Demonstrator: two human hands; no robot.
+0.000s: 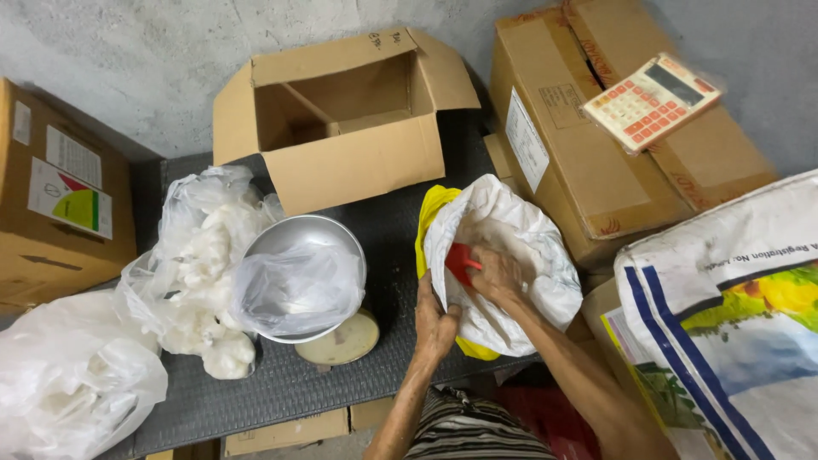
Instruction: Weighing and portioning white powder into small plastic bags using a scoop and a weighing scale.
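1. Head view, looking down on a dark ribbed desk (pixel 281 392) set against a grey wall, with both of the person's hands at work near its right end.
2. White sack (pixel 511 255): stands open on the right part of the desk, near the person, with a yellow liner (pixel 430 213) showing along its left edge and beneath it.
3. Left hand (pixel 434 319): fingers clenched on the near left rim of the white sack, pulling the mouth open.
4. Right hand (pixel 498 274): reaches into the sack's mouth and grasps a red scoop (pixel 460 260), whose bowl lies just inside the opening; what fills the sack is hidden.
5. Weighing scale (pixel 345 341): stands just left of the hands, its round cream dial facing up; a metal pan (pixel 294 243) rests on top, lined with a clear plastic bag (pixel 294 290).
6. Bag of white lumps (pixel 204 255): a clear plastic bag touching the pan's left side; a second bag (pixel 72 375) of crumpled plastic lies at the near left corner.
7. Open carton (pixel 341 119): lies on its side at the far edge of the desk, flaps spread, behind the scale.
8. Closed cartons (pixel 596 162): stacked at the far right, beside the sack; a calculator (pixel 652 100) with red keys, wrapped in clear film, lies on top.
9. Printed woven sack (pixel 733 324): white with blue stripes, at the near right, close to the right forearm.
10. Labelled carton (pixel 55 196): at the left edge, apart from the hands.
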